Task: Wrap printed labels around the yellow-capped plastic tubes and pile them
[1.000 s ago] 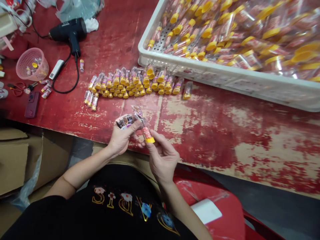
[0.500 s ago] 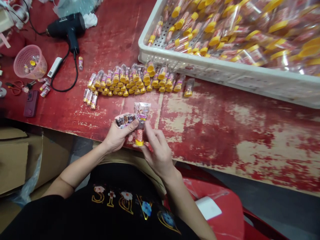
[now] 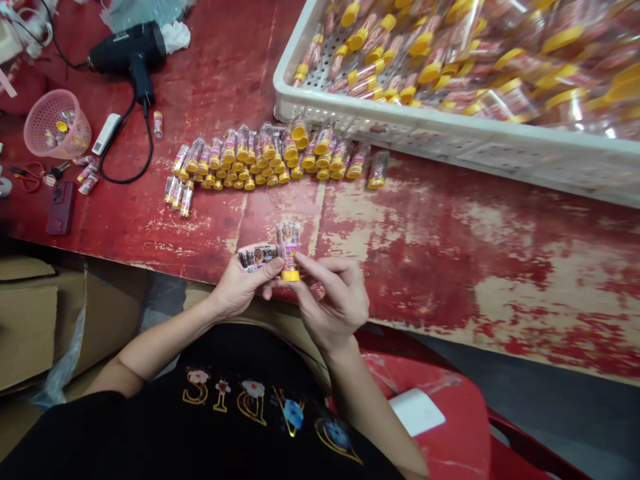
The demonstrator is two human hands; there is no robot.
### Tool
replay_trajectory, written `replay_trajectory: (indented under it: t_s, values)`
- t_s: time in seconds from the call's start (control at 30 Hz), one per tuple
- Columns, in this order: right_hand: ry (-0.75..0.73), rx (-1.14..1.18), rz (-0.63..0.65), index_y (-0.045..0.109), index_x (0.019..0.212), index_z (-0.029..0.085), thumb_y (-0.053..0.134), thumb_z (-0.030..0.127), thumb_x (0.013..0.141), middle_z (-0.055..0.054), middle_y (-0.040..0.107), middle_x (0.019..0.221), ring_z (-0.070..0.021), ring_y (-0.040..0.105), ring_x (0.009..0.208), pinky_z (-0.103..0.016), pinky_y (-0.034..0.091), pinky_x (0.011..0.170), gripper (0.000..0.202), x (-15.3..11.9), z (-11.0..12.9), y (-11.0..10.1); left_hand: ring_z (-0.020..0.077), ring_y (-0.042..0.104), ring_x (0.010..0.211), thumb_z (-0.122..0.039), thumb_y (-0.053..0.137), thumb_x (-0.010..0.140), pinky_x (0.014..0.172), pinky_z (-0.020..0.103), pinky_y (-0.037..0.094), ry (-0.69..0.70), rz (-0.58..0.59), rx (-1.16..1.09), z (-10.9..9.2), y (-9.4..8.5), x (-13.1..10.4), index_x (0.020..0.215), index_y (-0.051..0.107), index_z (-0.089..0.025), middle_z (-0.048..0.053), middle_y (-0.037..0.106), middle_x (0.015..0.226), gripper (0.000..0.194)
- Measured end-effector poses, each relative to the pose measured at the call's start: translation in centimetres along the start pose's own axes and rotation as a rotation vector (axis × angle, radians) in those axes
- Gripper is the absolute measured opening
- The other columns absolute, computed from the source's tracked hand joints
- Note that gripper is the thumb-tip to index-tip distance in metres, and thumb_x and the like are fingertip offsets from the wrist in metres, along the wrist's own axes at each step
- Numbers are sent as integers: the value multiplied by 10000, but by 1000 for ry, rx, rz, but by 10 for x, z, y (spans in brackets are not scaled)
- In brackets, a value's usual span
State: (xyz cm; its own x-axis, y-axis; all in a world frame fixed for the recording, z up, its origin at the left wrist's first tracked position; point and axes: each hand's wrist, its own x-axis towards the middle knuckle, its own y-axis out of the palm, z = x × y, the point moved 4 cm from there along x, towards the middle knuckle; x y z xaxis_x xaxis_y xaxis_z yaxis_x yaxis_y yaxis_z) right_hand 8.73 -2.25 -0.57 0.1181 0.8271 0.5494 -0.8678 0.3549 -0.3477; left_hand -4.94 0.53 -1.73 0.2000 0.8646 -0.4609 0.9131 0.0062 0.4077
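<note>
Hands are near each other: the left hand [image 3: 236,285] clamps printed sleeves [image 3: 259,256] and touches the tube [image 3: 289,253]; the right hand [image 3: 336,300] pinches it near the cap [image 3: 290,275]. Light, even pressure should avoid creasing the film. Cap points toward the person; long axis runs away, above the table [image 3: 425,253], toward the tube pile [image 3: 250,157].
</note>
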Motion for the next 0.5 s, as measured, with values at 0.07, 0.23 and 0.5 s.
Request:
replay_trajectory:
  t_s: [0.07, 0.23, 0.5]
  values:
    - [43, 17, -62, 653, 1302, 319, 729, 197, 833, -41, 578, 913, -140, 604, 751, -274, 554, 626, 491, 0, -2, -1, 59, 507, 503, -457, 869, 631, 371, 183, 386, -13, 3, -11, 2, 1, -3, 841, 661, -137, -2, 641, 706, 435]
    - [9, 2, -99, 695, 1242, 343, 752, 154, 807, -23, 587, 847, -134, 589, 733, -277, 518, 634, 478, 3, 2, 1, 54, 497, 474, -421, 848, 678, 375, 180, 423, -12, 13, -34, 4, -1, -7, 824, 661, -138, -15, 611, 657, 370]
    - [-8, -82, -62, 734, 1172, 313, 761, 210, 814, -26, 606, 824, -139, 600, 726, -291, 525, 641, 374, 3, 6, 6, 76, 553, 536, -418, 857, 659, 385, 183, 448, -85, -3, -94, 1, -8, -13, 882, 669, -130, 12, 652, 750, 410]
